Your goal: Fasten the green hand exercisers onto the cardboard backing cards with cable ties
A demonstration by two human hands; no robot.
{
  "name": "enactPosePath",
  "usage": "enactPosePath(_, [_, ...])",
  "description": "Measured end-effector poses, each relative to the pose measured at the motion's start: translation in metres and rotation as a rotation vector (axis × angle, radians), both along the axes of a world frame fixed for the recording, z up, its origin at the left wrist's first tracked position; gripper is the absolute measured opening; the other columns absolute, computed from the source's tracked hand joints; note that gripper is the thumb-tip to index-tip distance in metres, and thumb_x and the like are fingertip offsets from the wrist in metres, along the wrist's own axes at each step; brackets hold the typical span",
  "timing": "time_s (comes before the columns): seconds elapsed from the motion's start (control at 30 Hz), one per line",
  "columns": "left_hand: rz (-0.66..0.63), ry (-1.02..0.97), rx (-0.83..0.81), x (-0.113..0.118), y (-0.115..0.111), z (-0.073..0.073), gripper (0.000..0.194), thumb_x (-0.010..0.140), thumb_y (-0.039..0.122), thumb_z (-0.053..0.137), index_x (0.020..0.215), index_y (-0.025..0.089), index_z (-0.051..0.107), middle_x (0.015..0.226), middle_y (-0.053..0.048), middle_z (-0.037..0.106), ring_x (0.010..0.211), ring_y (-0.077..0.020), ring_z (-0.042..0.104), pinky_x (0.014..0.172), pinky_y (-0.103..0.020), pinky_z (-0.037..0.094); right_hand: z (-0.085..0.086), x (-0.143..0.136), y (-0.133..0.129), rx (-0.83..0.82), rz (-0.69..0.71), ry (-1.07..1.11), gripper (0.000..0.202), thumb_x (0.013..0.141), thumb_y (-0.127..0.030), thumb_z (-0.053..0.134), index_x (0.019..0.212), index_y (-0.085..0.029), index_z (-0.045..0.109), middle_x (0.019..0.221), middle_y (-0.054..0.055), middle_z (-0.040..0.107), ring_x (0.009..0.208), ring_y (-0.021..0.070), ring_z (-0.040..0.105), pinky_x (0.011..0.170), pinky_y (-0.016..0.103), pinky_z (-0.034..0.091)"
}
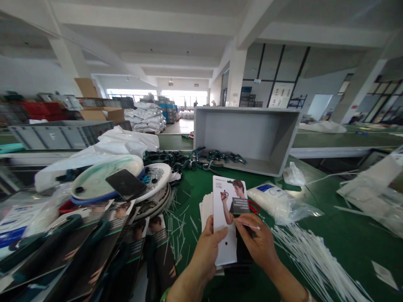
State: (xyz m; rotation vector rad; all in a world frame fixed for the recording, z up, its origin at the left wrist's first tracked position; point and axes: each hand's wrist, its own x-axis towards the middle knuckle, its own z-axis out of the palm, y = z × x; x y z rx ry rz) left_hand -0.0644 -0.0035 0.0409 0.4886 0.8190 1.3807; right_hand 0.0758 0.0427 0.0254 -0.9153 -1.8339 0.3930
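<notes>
My left hand (208, 249) grips the left edge of a printed backing card (224, 245), holding it upright with the thumb in front. In my right hand (260, 243) a thin white cable tie (254, 227) is pinched between the fingers, close against the card's right side. The card shows a person using a hand grip, and a small hole is visible low down. A stack of more cards (204, 205) stands behind it. Many loose white cable ties (315, 256) lie spread to the right of my right hand. Red handles (253, 206) show partly behind the card.
Cards with dark green hand grips (91, 239) pile up at left. Behind them are round tubs (105, 178) with a dark phone-like slab (126, 184). A grey crate (245, 134) lies on its side with hand grips (217, 157) at its mouth. A plastic bag (277, 201) sits right.
</notes>
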Motion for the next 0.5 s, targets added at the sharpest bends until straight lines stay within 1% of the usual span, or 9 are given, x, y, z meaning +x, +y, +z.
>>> enactPosePath(0.07, [0.037, 0.001, 0.01, 0.0, 0.001, -0.001, 0.059, 0.058, 0.021, 0.072, 0.112, 0.02, 0.049, 0.086, -0.003, 0.068, 0.069, -0.0173, 0.062, 0.067, -0.027, 0.044, 0.003, 0.0, -0.002, -0.099, -0.035, 0.03, 0.012, 0.079, -0.028, 0.056, 0.076, -0.02, 0.065, 0.079, 0.006, 0.063, 0.074, 0.0187, 0.058, 0.066, 0.03, 0.048])
enactPosePath(0.1, [0.055, -0.001, 0.021, 0.0, 0.002, -0.001, 0.058, 0.057, 0.022, 0.073, 0.11, 0.02, 0.05, 0.089, -0.003, 0.068, 0.073, -0.0178, 0.062, 0.07, -0.027, 0.044, 0.006, 0.0, -0.003, -0.183, -0.052, 0.057, 0.014, 0.077, -0.029, 0.057, 0.071, -0.02, 0.065, 0.073, 0.005, 0.062, 0.069, 0.0176, 0.057, 0.062, 0.029, 0.047])
enactPosePath(0.17, [0.082, 0.005, 0.054, 0.0, 0.003, -0.002, 0.054, 0.056, 0.024, 0.075, 0.106, 0.021, 0.053, 0.093, -0.003, 0.067, 0.079, -0.0182, 0.061, 0.074, -0.027, 0.043, 0.011, -0.002, -0.005, -0.418, -0.059, 0.152, 0.018, 0.074, -0.033, 0.059, 0.063, -0.019, 0.062, 0.059, 0.001, 0.057, 0.056, 0.014, 0.053, 0.05, 0.025, 0.043])
enactPosePath(0.23, [0.09, 0.018, 0.083, 0.0, 0.003, -0.003, 0.052, 0.056, 0.026, 0.075, 0.104, 0.021, 0.054, 0.093, -0.003, 0.067, 0.079, -0.0174, 0.06, 0.072, -0.026, 0.043, 0.015, -0.004, -0.006, -0.674, -0.027, 0.302, 0.022, 0.07, -0.037, 0.063, 0.06, -0.018, 0.059, 0.052, -0.001, 0.053, 0.046, 0.0098, 0.045, 0.037, 0.019, 0.031])
enactPosePath(0.3, [0.088, 0.033, 0.093, 0.001, 0.001, -0.006, 0.051, 0.057, 0.029, 0.075, 0.104, 0.021, 0.055, 0.091, -0.002, 0.067, 0.074, -0.016, 0.059, 0.069, -0.025, 0.043, 0.018, -0.008, -0.009, -0.856, 0.018, 0.477, 0.025, 0.067, -0.039, 0.066, 0.06, -0.016, 0.057, 0.053, -0.002, 0.052, 0.042, 0.007, 0.04, 0.033, 0.016, 0.018])
enactPosePath(0.37, [0.069, 0.034, 0.085, 0.003, -0.001, -0.007, 0.051, 0.058, 0.032, 0.075, 0.104, 0.021, 0.055, 0.088, -0.002, 0.067, 0.07, -0.0154, 0.059, 0.067, -0.025, 0.043, 0.018, -0.012, -0.012, -0.945, 0.052, 0.631, 0.028, 0.064, -0.04, 0.069, 0.06, -0.016, 0.056, 0.054, -0.002, 0.053, 0.041, 0.0053, 0.038, 0.034, 0.015, 0.013])
enactPosePath(0.43, [0.039, 0.025, 0.082, 0.006, -0.003, -0.008, 0.052, 0.059, 0.035, 0.075, 0.104, 0.022, 0.054, 0.087, -0.002, 0.066, 0.07, -0.0162, 0.06, 0.068, -0.026, 0.044, 0.019, -0.017, -0.014, -0.988, 0.064, 0.751, 0.028, 0.061, -0.039, 0.071, 0.06, -0.016, 0.055, 0.053, -0.003, 0.052, 0.04, 0.0043, 0.038, 0.034, 0.014, 0.012])
enactPosePath(0.5, [0.031, 0.016, 0.056, 0.009, -0.004, -0.009, 0.054, 0.057, 0.038, 0.076, 0.104, 0.023, 0.053, 0.086, -0.002, 0.066, 0.072, -0.0171, 0.06, 0.069, -0.026, 0.044, 0.019, -0.022, -0.016, -1.005, 0.047, 0.836, 0.029, 0.058, -0.039, 0.073, 0.061, -0.016, 0.056, 0.053, -0.004, 0.052, 0.039, 0.0042, 0.04, 0.033, 0.014, 0.013])
